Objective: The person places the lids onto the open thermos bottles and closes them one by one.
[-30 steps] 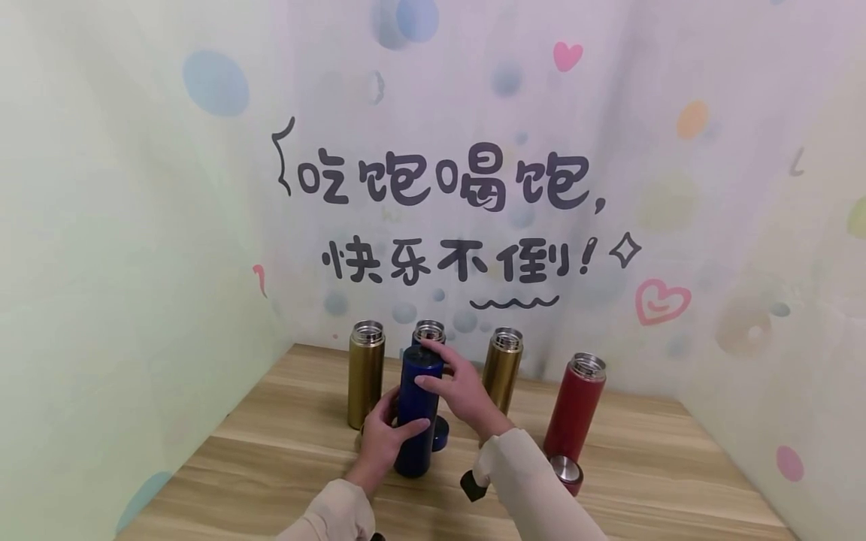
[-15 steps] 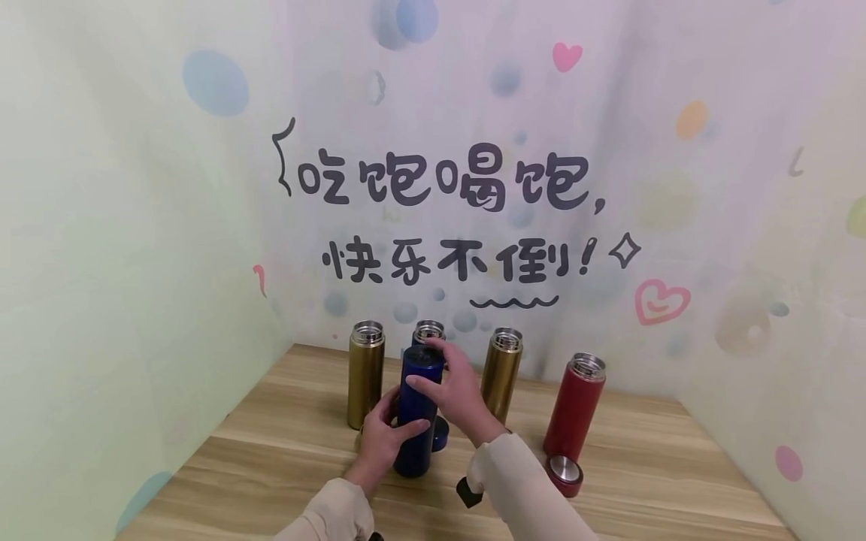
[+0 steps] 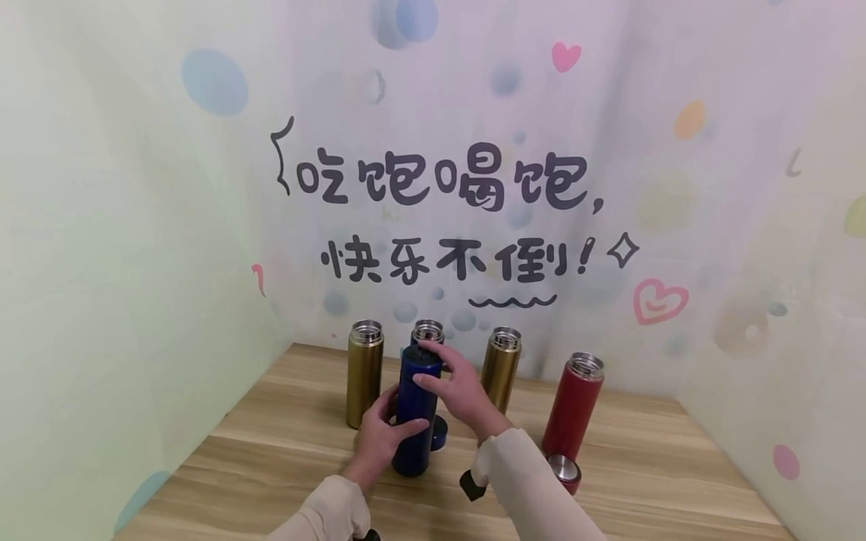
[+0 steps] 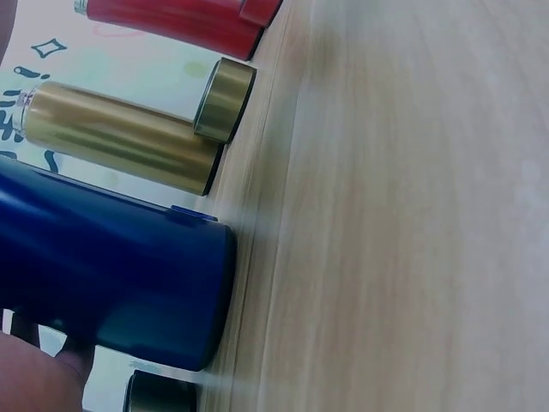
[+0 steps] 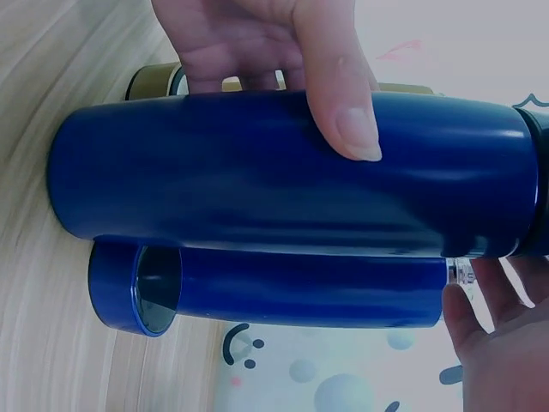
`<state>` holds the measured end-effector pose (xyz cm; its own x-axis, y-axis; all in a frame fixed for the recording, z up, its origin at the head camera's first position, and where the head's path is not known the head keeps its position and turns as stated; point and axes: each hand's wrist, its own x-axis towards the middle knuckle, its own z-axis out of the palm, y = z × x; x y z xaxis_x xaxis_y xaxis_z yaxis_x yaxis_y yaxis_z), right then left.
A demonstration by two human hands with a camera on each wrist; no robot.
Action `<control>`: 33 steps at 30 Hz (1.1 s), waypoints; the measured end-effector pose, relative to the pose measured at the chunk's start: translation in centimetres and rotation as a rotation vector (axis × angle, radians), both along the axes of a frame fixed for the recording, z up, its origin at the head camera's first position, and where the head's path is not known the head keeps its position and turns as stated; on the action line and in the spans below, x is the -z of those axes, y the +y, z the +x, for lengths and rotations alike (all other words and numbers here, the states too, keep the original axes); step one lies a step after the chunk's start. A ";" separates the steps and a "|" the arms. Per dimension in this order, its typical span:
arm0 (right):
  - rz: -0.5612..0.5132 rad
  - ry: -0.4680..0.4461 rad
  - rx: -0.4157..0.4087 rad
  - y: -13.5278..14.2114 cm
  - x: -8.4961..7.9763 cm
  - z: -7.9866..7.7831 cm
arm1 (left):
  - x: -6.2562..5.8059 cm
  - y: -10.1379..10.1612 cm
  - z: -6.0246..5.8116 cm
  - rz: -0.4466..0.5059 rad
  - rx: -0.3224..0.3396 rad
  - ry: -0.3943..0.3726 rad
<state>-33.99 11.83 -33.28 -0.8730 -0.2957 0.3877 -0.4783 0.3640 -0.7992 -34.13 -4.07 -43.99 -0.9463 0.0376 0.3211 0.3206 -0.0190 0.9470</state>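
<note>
A blue thermos (image 3: pixel 416 421) stands upright on the wooden table, its dark-topped lid (image 3: pixel 421 355) in place. My left hand (image 3: pixel 379 439) grips the lower body, with the thumb across the front. At the top my right hand (image 3: pixel 463 387) holds the lid between thumb and fingers; in the right wrist view that hand's fingers (image 5: pixel 463 318) show close to the seam under the lid (image 5: pixel 536 180). Behind is a second blue thermos (image 5: pixel 317 287), uncapped, with a loose blue lid (image 3: pixel 438 433) in front of its base.
Three other uncapped thermoses stand around: a gold one (image 3: pixel 364 379) on the left, another gold one (image 3: pixel 502 372) right of centre, and a red one (image 3: pixel 573 409) at the right. A red lid (image 3: pixel 564 472) and a gold lid (image 4: pixel 226 99) lie at their bases. A patterned wall cloth (image 3: pixel 433 113) rises behind.
My right hand shifted slightly left around the lid half a second ago and is now back near its earlier position. The left hand and the blue thermos stay nearly still.
</note>
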 end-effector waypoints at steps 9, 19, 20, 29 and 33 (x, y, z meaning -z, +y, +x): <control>0.002 0.066 0.102 -0.7 0.1 0.2 | 0.0 -0.1 0.0 0.002 0.001 0.001; 0.062 0.170 0.221 -1.5 0.5 0.5 | 0.1 -0.2 -0.3 -0.021 -0.006 0.029; 0.054 0.159 0.195 -1.4 0.4 0.4 | 0.1 -0.2 -0.3 -0.021 -0.001 0.030; -0.009 -0.091 -0.128 0.9 -0.5 -0.5 | -0.1 -0.1 -0.4 -0.013 0.023 0.022; 0.003 -0.092 -0.153 1.2 -0.5 -0.8 | -0.1 -0.1 -0.3 -0.012 0.020 0.022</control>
